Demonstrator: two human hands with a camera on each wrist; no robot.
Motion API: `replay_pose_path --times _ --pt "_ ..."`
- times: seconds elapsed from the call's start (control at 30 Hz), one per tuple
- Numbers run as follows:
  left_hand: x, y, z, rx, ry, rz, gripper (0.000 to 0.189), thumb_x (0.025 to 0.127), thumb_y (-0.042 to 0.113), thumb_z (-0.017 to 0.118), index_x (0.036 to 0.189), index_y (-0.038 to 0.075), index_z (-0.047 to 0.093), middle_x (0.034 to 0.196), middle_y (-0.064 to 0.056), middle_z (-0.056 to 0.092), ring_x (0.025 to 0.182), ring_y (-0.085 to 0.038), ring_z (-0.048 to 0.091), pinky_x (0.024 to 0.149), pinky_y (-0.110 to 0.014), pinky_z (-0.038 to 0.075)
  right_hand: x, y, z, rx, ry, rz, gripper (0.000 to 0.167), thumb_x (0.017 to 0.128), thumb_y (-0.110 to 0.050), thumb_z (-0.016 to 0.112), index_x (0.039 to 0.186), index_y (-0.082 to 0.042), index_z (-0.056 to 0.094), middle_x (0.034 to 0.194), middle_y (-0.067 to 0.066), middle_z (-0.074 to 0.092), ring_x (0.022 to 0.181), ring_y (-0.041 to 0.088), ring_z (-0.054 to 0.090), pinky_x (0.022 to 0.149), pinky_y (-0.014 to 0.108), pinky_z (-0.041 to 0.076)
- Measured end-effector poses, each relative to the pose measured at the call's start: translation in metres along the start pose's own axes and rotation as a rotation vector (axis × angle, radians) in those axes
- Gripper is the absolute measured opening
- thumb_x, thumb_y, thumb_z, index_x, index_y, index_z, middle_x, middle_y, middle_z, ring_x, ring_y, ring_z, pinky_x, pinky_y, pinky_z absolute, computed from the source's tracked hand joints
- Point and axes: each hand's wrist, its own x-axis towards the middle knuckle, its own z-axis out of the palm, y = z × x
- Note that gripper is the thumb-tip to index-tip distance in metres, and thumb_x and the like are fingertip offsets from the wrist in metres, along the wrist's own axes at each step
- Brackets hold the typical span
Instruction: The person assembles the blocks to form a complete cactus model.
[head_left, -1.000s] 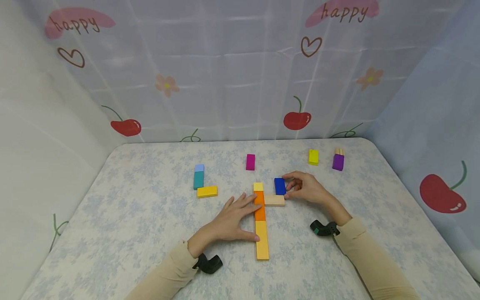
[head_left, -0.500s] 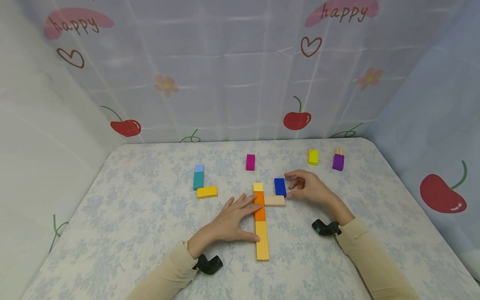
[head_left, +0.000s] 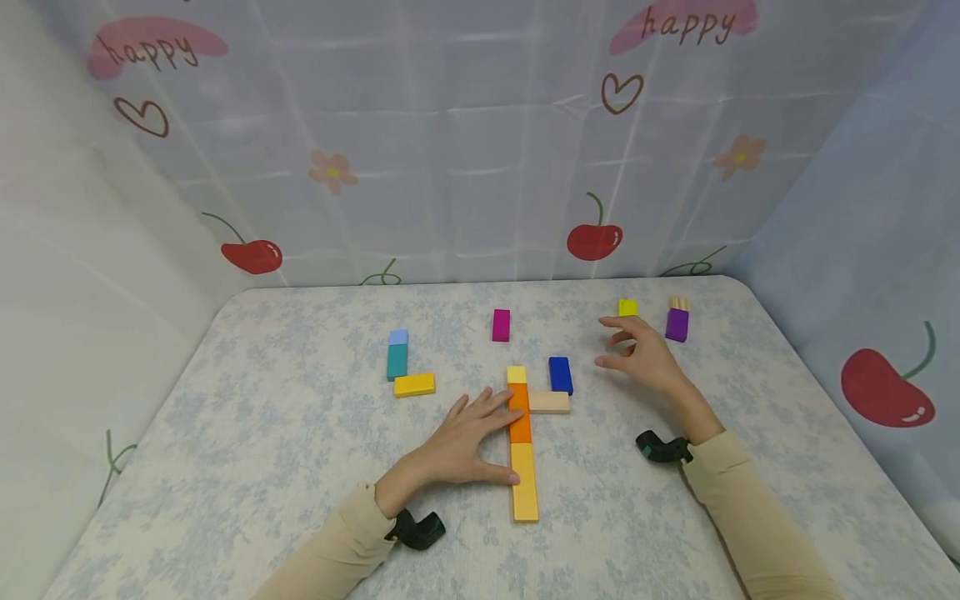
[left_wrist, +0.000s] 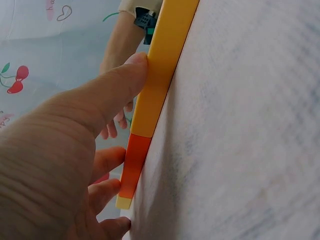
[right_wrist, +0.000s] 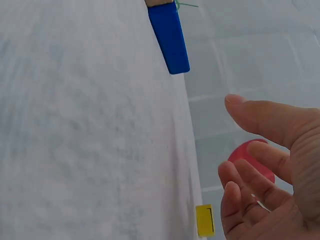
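Note:
My left hand [head_left: 465,439] lies with spread fingers along the left side of a straight row of blocks. Its thumb touches the long light-orange block [head_left: 526,492], and its fingertips rest at the orange block [head_left: 520,429]. A pale yellow block [head_left: 516,374] tops the row. A beige block [head_left: 550,403] juts right from the orange one, and a blue block [head_left: 560,376] stands at its far right end. My right hand [head_left: 647,357] holds nothing, fingers loosely bent and thumb apart. In the head view it partly covers a bright yellow block [head_left: 627,307]; the right wrist view shows the yellow block [right_wrist: 204,220] beyond the fingers.
At the back is a magenta block [head_left: 501,325]. Farther right, a purple block [head_left: 677,325] has pale sticks behind it. On the left are a teal block [head_left: 397,362], a light blue block [head_left: 398,337] and a golden yellow block [head_left: 414,384]. A patterned curtain [head_left: 450,167] closes the table's far edge.
My right hand has let go of the blue block and moved back and to the right, toward the bright yellow block. The left hand has stayed in place.

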Motion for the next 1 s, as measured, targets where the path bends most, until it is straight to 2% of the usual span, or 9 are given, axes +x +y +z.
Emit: replay_pose_path --times 0.17,0.27,0.53,0.8,1.0 --pt "0.000 0.000 0.000 -0.003 0.000 0.000 0.087 0.079 0.058 0.074 0.151 0.025 0.039 0.165 0.004 0.015 0.153 -0.026 0.007 0.121 -0.056 0.003 0.009 0.009 -0.009 -0.004 0.098 0.047 0.073 0.084 -0.011 0.077 0.148 -0.004 0.041 0.142 0.024 0.042 0.117 0.041 0.051 0.092 0.052 0.048" --pt "0.000 0.000 0.000 -0.009 -0.001 0.001 0.087 0.079 0.058 0.074 0.151 0.025 0.039 0.165 0.004 0.015 0.153 -0.026 0.007 0.121 -0.056 0.002 0.016 0.017 -0.013 -0.024 0.131 0.084 0.077 0.084 -0.011 0.077 0.150 -0.005 0.036 0.145 0.027 0.036 0.120 0.044 0.048 0.093 0.055 0.048" --pt "0.001 -0.001 0.000 -0.003 0.002 0.007 0.087 0.079 0.058 0.073 0.151 0.025 0.039 0.165 0.004 0.015 0.153 -0.026 0.007 0.121 -0.056 0.003 0.031 0.027 -0.020 -0.041 0.115 0.154 0.085 0.085 -0.013 0.076 0.154 -0.004 0.027 0.149 0.030 0.030 0.123 0.048 0.047 0.100 0.061 0.043" --pt "0.000 0.000 0.000 -0.006 -0.001 0.004 0.087 0.079 0.058 0.073 0.151 0.025 0.039 0.165 0.004 0.015 0.153 -0.026 0.006 0.121 -0.056 0.002 0.042 0.032 -0.019 -0.062 0.082 0.234 0.086 0.086 -0.017 0.074 0.155 -0.003 0.024 0.149 0.030 0.030 0.116 0.046 0.048 0.101 0.058 0.045" --pt "-0.001 0.001 -0.001 -0.004 0.003 0.009 0.086 0.079 0.057 0.074 0.151 0.024 0.040 0.165 0.002 0.016 0.153 -0.027 0.007 0.121 -0.056 0.002 0.046 0.034 -0.019 -0.081 0.045 0.277 0.087 0.087 -0.019 0.072 0.154 0.001 0.021 0.148 0.033 0.030 0.111 0.043 0.048 0.102 0.057 0.043"
